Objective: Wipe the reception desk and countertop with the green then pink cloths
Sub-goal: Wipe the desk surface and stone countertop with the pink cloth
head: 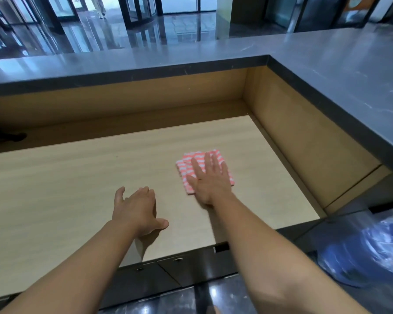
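The pink cloth (187, 164), striped pink and white and folded into a rough square, lies flat on the pale wood bench (77, 177), right of centre and near the bench's right-hand wall. The right hand (210, 184) lies palm down on top of it, fingers straight and slightly spread, pressing the cloth to the surface; the fingertips reach almost to the cloth's far edge, and the heel of the hand hangs over its near edge onto the wood. No finger curls round the fabric.

The left hand (136, 209) is just to the left of the cloth and apart from it, palm down over the bench, fingers relaxed and loosely bent, thumb stuck out toward the right. It holds nothing. A dark shadow sits under it; whether the fingertips touch the wood cannot be told.

A raised grey countertop (327, 75) runs along the far side of the bench and turns down its right side, standing on tan panels. Dark drawer fronts (179, 269) line the near edge of the bench. At the lower right sits a blurred blue bundle (377, 250) in clear plastic. Beyond the countertop lie a glossy lobby floor (145, 35) and glass doors.
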The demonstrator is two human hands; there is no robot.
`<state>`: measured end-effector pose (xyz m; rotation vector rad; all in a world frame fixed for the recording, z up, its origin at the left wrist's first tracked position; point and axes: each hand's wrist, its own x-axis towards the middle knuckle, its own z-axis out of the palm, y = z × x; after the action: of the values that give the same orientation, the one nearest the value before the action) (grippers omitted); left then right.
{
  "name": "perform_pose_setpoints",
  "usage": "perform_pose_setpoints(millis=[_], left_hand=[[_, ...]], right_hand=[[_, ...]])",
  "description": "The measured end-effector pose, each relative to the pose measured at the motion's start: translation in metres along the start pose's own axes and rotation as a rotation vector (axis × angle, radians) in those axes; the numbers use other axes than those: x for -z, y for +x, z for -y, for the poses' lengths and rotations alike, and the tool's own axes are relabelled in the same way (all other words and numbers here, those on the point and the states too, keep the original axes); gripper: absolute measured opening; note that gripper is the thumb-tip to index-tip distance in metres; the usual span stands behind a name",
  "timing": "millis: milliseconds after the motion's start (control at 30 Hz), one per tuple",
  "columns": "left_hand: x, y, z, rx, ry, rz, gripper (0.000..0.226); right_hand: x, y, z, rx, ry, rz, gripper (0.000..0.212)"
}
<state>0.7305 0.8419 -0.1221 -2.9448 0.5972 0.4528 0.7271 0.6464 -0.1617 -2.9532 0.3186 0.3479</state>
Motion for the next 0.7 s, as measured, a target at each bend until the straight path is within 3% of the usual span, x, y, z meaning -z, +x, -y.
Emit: perform_pose_setpoints(millis=[167,333,533,700], left_hand=[[-0.001,0.003,-0.005,0.014,0.013,0.031,0.053],[-0.004,0.001,-0.004,0.015,-0.041,0.031,0.068],[-0.008,-0.001,0.000,0.005,-0.103,0.032,0.053],[-0.009,0.000,0.001,-0.017,-0.106,0.028,0.052]], right_hand=[[0.012,-0.001,-0.087,-0.211,0.065,-0.029,0.059],[0.018,-0.007,-0.128,-0.334,0.089,-0.039,0.060],[0.012,-0.007,-0.105,-0.411,0.083,-0.035,0.060],[-0.001,-0.012,-0.041,-0.279,0.056,-0.054,0.059]])
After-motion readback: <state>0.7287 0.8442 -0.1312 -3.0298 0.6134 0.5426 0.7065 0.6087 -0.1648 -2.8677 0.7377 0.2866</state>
